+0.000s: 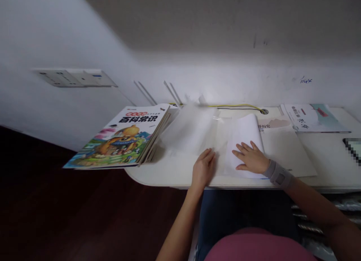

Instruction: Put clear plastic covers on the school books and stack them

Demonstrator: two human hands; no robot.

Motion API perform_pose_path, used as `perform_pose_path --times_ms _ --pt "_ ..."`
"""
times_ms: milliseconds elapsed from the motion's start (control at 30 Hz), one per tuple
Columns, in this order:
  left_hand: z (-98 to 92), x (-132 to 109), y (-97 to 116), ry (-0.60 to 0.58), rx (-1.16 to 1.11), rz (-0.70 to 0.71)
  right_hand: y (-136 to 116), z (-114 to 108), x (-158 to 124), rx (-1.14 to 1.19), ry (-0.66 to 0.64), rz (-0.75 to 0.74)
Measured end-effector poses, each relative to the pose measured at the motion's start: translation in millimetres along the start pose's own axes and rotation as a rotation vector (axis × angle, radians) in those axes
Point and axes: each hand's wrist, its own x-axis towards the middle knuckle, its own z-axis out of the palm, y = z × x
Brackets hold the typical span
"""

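My left hand [203,169] is closed, its fingers pinching the near edge of a clear plastic sheet [188,129]. The sheet rises to the left and is blurred by motion. My right hand [251,157] lies flat with fingers spread, pressing on a white paper sheet or page [244,131] that looks folded over. Under and to the right of that paper is a pale book [290,155] with a mountain drawing and dark lettering on its cover. A grey band [279,174] is around my right wrist.
A stack of books with a colourful cover [126,137] overhangs the left end of the white table [158,176]. Another book [313,118] lies at the back right, near a pixelated object [354,148] at the edge. A yellow cable [237,105] runs along the wall.
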Motion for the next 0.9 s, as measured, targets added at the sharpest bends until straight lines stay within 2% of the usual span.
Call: perform_pose_path --times_ms 167,467,700,900 --pt "2.1 -0.3 0.0 0.009 0.036 0.033 -4.9 -1.1 -3.1 -0.005 -0.003 -0.017" --pt "-1.0 -3.2 0.6 0.043 -0.013 -0.004 -15.3 -10.3 -6.9 -0.036 -0.009 0.039" --pt "-1.3 -3.5 0.5 0.037 -0.040 0.009 -11.2 -13.2 0.0 0.003 -0.047 -0.025" --pt "-4.7 -3.2 2.3 0.015 -0.059 0.006 -4.2 -21.8 8.3 0.029 -0.113 -0.159"
